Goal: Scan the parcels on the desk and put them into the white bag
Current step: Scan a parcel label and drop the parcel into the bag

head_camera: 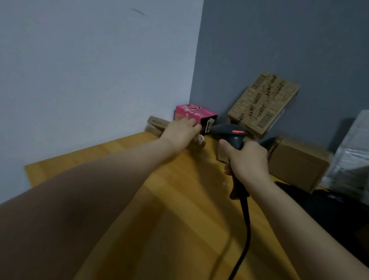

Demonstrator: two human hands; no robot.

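Note:
My left hand point(183, 131) reaches to the far corner of the wooden desk point(174, 204) and grips a pink box point(195, 114), which sits on a flat cardboard parcel point(158, 123). My right hand point(246, 158) holds a black barcode scanner point(230, 132), its head right beside the pink box's dark side face. A brown box printed "John Jeff" point(262, 103) leans on the grey wall behind. A plain cardboard box point(297, 163) lies to the right. The white bag point(361, 156) stands at the far right edge.
The scanner's black cable point(242, 242) runs back across the desk toward me. Two walls meet at the corner behind the parcels. A dark area point(338, 211) lies right of the desk below the white bag.

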